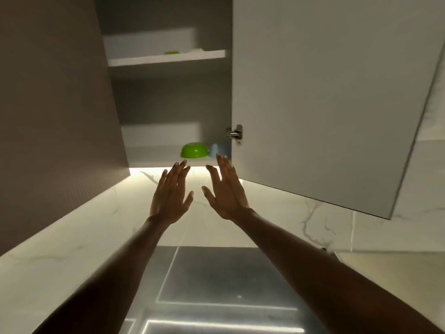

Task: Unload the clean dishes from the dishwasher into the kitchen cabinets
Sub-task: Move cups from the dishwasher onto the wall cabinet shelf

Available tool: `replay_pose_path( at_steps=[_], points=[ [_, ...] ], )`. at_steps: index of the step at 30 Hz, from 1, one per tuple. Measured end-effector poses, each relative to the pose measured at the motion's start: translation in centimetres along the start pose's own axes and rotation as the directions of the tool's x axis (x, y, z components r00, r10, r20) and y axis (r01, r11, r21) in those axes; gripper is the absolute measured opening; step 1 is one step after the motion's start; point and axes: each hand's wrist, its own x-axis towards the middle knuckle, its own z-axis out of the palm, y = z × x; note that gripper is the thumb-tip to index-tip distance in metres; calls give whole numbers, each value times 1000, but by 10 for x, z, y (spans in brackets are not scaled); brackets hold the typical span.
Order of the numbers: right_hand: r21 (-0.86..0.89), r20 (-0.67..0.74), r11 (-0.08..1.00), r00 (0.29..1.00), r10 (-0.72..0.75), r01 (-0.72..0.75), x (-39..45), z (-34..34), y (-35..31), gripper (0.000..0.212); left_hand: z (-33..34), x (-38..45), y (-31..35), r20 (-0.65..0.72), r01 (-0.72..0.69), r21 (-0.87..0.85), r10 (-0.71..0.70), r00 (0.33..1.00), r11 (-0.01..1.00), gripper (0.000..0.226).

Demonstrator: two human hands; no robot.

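Green bowl (194, 150) sits upside down at frame centre, rim down on the cabinet shelf (154, 163); both hands, left hand (171, 195) and right hand (225, 190), spread wide, holding nothing.

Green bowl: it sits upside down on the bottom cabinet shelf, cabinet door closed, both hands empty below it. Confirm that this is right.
One detail is wrong: the cabinet door is open, swung out to the right, as the head view shows. The rest holds: the green bowl sits upside down on the bottom shelf, with the left hand and right hand empty below it.
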Motion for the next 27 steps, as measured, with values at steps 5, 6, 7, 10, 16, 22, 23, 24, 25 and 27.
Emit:
replay_pose_path(
  at_steps=[5, 6, 7, 10, 16, 22, 23, 24, 25, 27],
  points=[
    [18, 59, 999, 997, 43, -44, -91, -55, 47, 60, -1, -35, 100, 73, -48, -82, 54, 996, 995, 77],
    [37, 80, 997, 995, 59, -62, -110, -65, 58, 59, 0, -41, 120, 87, -51, -100, 60, 994, 994, 77],
    [45, 105, 996, 991, 78, -83, -131, -77, 71, 59, -1, -49, 144, 102, -62, -116, 74, 992, 991, 77],
    [25, 162, 992, 980, 117, -122, -200, -112, 113, 57, -7, -71, 219, 149, -105, -162, 130, 980, 981, 74],
    [-69, 227, 938, 910, 347, -340, -337, -193, 199, 54, -17, -117, 356, 192, -182, -283, 242, 951, 942, 69],
    [-226, 305, 761, 698, 648, -608, -483, -270, 260, 52, -28, -157, 490, 223, -264, -407, 375, 900, 875, 73],
    [-240, 311, 731, 662, 682, -639, -506, -283, 269, 51, -29, -162, 514, 230, -289, -423, 410, 882, 859, 73],
    [-250, 312, 712, 641, 701, -656, -522, -295, 275, 51, -28, -166, 532, 238, -298, -435, 427, 872, 850, 74],
    [-268, 315, 699, 626, 714, -663, -537, -304, 281, 51, -27, -169, 549, 246, -294, -447, 432, 868, 845, 73],
    [-317, 313, 669, 592, 743, -672, -568, -329, 295, 54, -27, -176, 590, 263, -296, -486, 461, 848, 822, 70]
  ],
)
